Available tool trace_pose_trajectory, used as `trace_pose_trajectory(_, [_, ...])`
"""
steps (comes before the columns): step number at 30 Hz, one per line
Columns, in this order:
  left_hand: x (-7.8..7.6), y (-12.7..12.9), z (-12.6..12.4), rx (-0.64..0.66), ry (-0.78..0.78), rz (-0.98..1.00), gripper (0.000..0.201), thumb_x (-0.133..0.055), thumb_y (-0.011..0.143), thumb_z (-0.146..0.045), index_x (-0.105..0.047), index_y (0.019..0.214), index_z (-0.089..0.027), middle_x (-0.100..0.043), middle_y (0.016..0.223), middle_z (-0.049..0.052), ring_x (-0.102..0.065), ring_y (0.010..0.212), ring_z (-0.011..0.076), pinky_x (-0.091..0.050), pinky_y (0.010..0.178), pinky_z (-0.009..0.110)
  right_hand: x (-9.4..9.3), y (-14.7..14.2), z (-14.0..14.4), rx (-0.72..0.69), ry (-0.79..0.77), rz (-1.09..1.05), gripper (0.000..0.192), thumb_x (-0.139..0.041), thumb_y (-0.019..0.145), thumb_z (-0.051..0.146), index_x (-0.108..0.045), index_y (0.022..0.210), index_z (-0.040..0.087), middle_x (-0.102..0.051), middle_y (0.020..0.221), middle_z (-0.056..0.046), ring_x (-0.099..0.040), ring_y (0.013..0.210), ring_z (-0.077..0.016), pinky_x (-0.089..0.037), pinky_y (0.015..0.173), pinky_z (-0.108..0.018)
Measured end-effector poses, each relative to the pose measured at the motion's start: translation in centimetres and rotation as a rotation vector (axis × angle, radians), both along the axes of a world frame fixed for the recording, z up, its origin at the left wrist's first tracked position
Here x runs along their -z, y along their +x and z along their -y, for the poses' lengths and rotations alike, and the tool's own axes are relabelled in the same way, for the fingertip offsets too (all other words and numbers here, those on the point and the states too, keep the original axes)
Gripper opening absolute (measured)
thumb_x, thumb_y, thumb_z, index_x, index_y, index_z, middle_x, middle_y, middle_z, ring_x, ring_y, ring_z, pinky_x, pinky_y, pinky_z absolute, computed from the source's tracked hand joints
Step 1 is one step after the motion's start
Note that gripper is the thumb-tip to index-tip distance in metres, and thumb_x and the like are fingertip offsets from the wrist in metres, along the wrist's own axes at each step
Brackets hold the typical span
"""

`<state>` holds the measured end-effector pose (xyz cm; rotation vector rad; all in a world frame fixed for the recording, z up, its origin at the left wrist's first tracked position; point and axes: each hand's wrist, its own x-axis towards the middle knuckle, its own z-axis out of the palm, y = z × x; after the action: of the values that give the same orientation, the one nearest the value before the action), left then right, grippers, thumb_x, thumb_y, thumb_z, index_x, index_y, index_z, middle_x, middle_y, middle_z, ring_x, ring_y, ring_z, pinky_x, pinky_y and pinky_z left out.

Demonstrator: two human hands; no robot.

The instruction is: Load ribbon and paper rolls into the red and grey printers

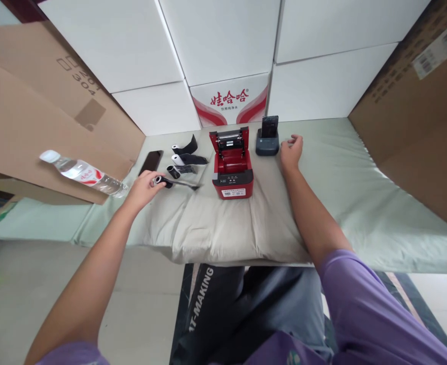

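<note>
A red and black receipt printer [233,170] stands on the pale green cloth with its lid open. My left hand [144,186] grips a small paper roll [167,181] with a dark strip trailing to the right, left of the printer. Three more rolls lie behind it: one [184,147] at the back, one [187,159] in the middle, one [174,171] nearest my hand. My right hand [291,151] rests loosely curled on the cloth, holding nothing, just right of a small dark blue printer [267,142].
A black phone [150,161] lies left of the rolls. A water bottle [83,173] lies on its side against a flat cardboard sheet [36,111]. White boxes [223,45] form the back wall. A brown carton [424,126] stands at right.
</note>
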<state>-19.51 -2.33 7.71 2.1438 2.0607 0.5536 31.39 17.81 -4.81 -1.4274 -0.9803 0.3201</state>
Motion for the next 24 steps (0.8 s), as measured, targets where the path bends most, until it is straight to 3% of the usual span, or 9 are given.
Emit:
trace_pose_trajectory(4, [-0.3, 0.3, 0.0, 0.023, 0.002, -0.009, 0.043, -0.053, 0.088, -0.039, -0.071, 0.122, -0.020, -0.063, 0.112, 0.008, -0.061, 0.091, 0.0215, -0.051, 0.092, 0.033, 0.1, -0.1, 0.0, 0.012, 0.017, -0.002, 0.032, -0.060, 0.084, 0.026, -0.054, 0.115, 0.023, -0.054, 0.106, -0.004, -0.061, 0.088, -0.0187, -0.054, 0.100, -0.050])
trace_pose_trajectory(8, [-0.4, 0.6, -0.4, -0.049, -0.029, -0.014, 0.050, -0.055, 0.086, -0.031, -0.065, 0.133, -0.017, -0.066, 0.118, 0.010, -0.062, 0.096, 0.0235, -0.052, 0.093, 0.034, -0.2, -0.2, 0.3, 0.004, 0.009, -0.027, 0.032, -0.060, 0.084, 0.026, -0.053, 0.115, 0.022, -0.054, 0.109, -0.006, -0.062, 0.092, -0.0197, -0.053, 0.103, -0.051])
trace_pose_trajectory(13, [0.4, 1.0, -0.7, -0.086, 0.011, -0.048, 0.049, -0.050, 0.086, -0.025, -0.064, 0.133, -0.017, -0.066, 0.126, 0.012, -0.063, 0.104, 0.0254, -0.052, 0.098, 0.035, -0.2, -0.1, 0.2, -0.013, 0.014, -0.034, 0.031, -0.060, 0.087, 0.032, -0.053, 0.115, 0.023, -0.054, 0.110, -0.006, -0.062, 0.092, -0.0200, -0.053, 0.102, -0.053])
trace_pose_trajectory(17, [1.1, 1.1, -0.8, -0.055, -0.061, -0.082, 0.049, -0.051, 0.082, -0.021, -0.067, 0.128, -0.017, -0.068, 0.128, 0.013, -0.065, 0.107, 0.0271, -0.051, 0.101, 0.037, 0.2, 0.0, 0.0, 0.004, 0.055, 0.013, 0.031, -0.061, 0.088, 0.035, -0.056, 0.116, 0.023, -0.054, 0.105, -0.004, -0.062, 0.088, -0.0192, -0.055, 0.099, -0.052])
trace_pose_trajectory(21, [0.0, 1.3, -1.8, -0.100, 0.019, -0.103, 0.060, -0.056, 0.079, -0.022, -0.064, 0.138, -0.018, -0.066, 0.139, 0.012, -0.068, 0.104, 0.0274, -0.048, 0.107, 0.041, 0.2, 0.0, 0.1, 0.022, 0.025, 0.011, 0.035, -0.063, 0.083, 0.028, -0.057, 0.117, 0.021, -0.054, 0.105, -0.005, -0.062, 0.086, -0.0184, -0.055, 0.099, -0.051])
trace_pose_trajectory(24, [-1.6, 2.0, -4.1, -0.163, 0.064, -0.096, 0.057, -0.058, 0.082, -0.027, -0.064, 0.139, -0.021, -0.068, 0.139, 0.011, -0.067, 0.113, 0.0298, -0.045, 0.111, 0.044, 0.2, -0.1, 0.2, 0.017, 0.017, 0.018, 0.036, -0.063, 0.082, 0.027, -0.056, 0.117, 0.021, -0.054, 0.106, -0.005, -0.062, 0.087, -0.0183, -0.054, 0.100, -0.051])
